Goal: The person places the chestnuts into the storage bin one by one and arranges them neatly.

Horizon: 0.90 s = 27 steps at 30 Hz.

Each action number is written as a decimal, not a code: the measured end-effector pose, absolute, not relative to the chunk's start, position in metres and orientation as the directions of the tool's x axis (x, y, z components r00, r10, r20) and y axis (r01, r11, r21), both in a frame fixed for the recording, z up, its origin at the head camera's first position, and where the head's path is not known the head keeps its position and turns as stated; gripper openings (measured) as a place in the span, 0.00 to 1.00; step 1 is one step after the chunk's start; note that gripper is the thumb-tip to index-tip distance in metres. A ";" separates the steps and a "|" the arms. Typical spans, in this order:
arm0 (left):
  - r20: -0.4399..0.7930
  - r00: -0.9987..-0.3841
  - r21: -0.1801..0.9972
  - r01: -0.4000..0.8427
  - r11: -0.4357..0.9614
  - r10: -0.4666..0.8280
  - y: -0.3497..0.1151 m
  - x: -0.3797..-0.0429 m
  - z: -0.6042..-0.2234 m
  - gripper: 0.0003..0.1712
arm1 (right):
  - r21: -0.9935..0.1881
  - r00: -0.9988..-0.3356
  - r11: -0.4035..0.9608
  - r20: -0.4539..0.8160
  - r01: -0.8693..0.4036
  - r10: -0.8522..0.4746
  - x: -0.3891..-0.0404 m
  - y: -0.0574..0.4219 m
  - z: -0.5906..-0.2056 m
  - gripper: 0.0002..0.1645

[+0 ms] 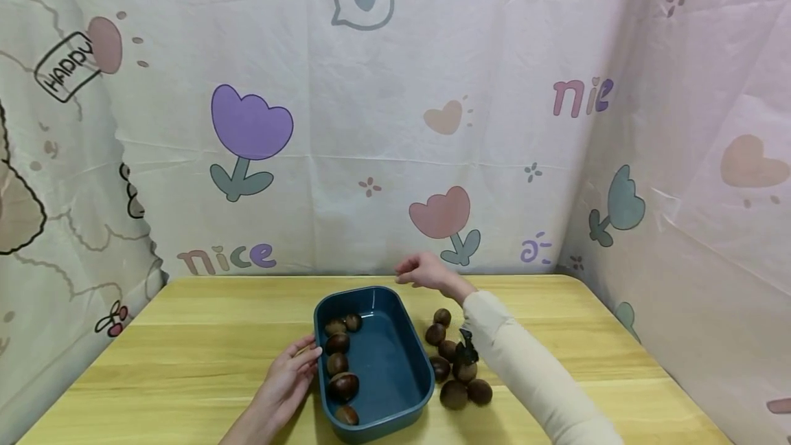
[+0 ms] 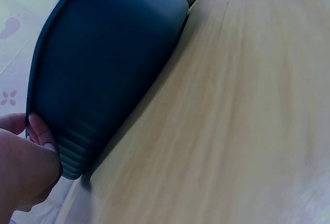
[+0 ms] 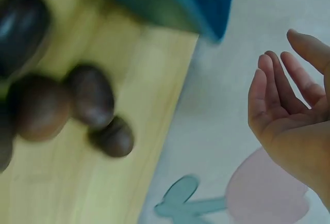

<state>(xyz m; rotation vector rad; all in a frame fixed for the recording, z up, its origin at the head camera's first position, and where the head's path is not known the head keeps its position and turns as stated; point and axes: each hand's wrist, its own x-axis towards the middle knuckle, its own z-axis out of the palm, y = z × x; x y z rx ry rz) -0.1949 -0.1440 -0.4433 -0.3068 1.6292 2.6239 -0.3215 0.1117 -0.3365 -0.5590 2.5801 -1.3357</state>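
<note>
A dark teal rectangular box (image 1: 383, 362) stands on the wooden table. Several chestnuts (image 1: 343, 386) lie in a row along its inner left side. My left hand (image 1: 290, 376) grips the box's left wall, the thumb at its rim; the left wrist view shows that hand (image 2: 28, 164) at one end of the wall. Beyond the box's far right corner, my right hand (image 1: 429, 273) hovers with nothing in it. The right wrist view shows its fingers (image 3: 258, 97) loosely bent, palm visible. Loose chestnuts (image 1: 454, 395) are grouped to the right of the box, partly behind the right forearm.
The pale wooden table (image 1: 210, 349) extends to both sides of the box. A patterned cloth (image 1: 346, 218) hangs behind the table's far edge and along both sides. A small black object (image 1: 467, 347) is at the right sleeve, above the loose chestnuts.
</note>
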 end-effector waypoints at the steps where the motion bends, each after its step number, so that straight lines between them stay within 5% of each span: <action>1: -0.186 -0.980 0.885 -0.136 -0.445 -0.071 -0.144 -0.195 -0.443 0.14 | -0.815 -0.917 0.527 0.013 -0.240 -0.398 -0.321 0.118 -0.340 0.11; 18: -0.188 -0.980 0.879 -0.137 -0.456 -0.068 -0.146 -0.194 -0.444 0.15 | -0.764 -0.982 0.627 0.047 -0.153 -0.182 -0.311 0.176 -0.408 0.14; 27: -0.191 -0.979 0.885 -0.139 -0.445 -0.074 -0.146 -0.195 -0.444 0.15 | -0.866 -0.972 0.491 -0.027 -0.093 -0.233 -0.311 0.195 -0.428 0.19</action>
